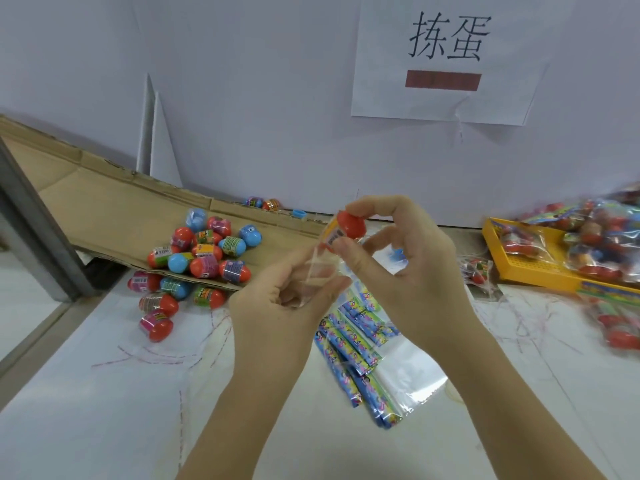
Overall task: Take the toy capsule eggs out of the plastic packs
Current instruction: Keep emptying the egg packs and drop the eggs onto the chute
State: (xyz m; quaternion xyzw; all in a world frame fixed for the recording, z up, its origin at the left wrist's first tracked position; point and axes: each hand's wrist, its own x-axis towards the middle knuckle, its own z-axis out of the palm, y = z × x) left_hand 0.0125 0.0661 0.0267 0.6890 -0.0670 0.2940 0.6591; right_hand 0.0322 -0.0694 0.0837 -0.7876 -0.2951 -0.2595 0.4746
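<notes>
Pinching the light, rigid, likely slippery egg (346, 227) mid-frame, the right hand (398, 258) suits its waist; the left hand (287, 292) grips the limp pack (320, 271).

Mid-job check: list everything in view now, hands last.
held egg: one, red cap, yellow label, mid-air centre.
wrapper: one, clear, just below the held egg.
loose eggs: over a dozen, red, blue, pink, green, on cardboard and table, left.
cardboard: one, brown, flattened, left.
empty packs: a stack, clear with blue tops, centre table.
tray: one, yellow, right, holding full packs.
sign: one, white, wall.
left hand: holds wrapper.
right hand: pinches held egg.
</notes>
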